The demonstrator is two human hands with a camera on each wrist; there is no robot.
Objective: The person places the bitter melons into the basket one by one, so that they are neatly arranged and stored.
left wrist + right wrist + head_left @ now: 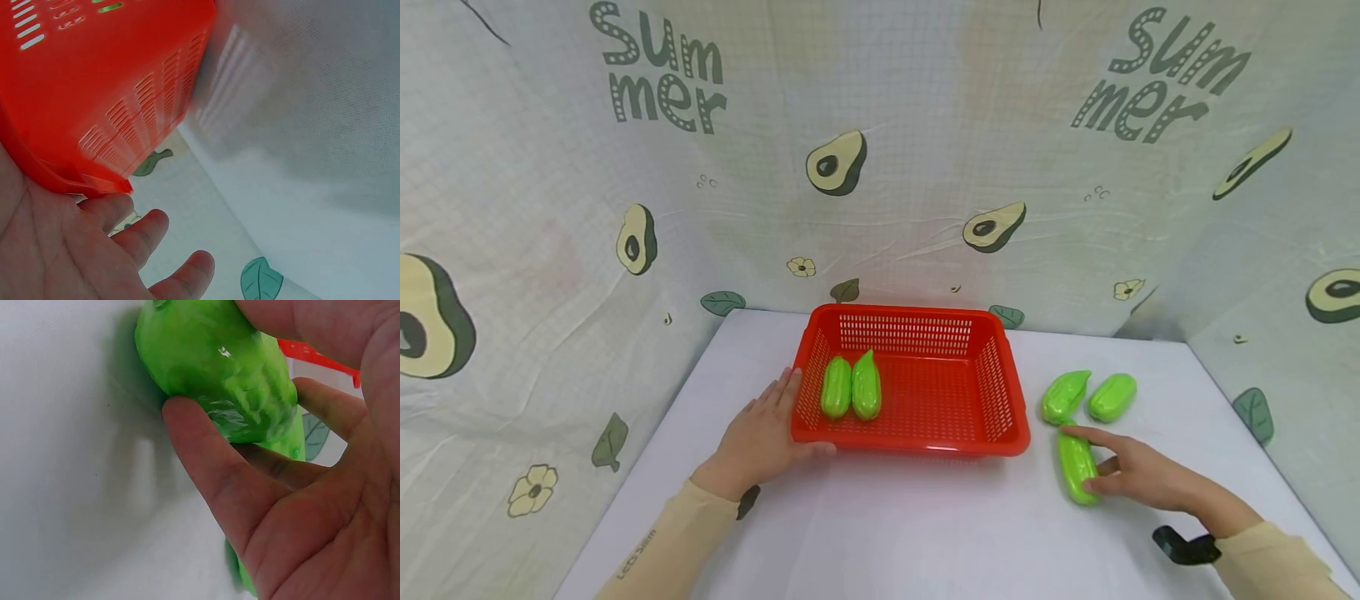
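The right hand (1150,473), fingers curled, is gripping the nearest gourd (1077,468), lengthwise toward the table's (895,533) far edge; the left hand (760,437), straight-fingered, is touching the basket (917,447).

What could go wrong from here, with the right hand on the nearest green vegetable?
1. The glossy green vegetable in the right hand might slip.
2. Lifting it could nudge the pointed one close behind.
3. The left hand touches the red basket; a push there might shift it.
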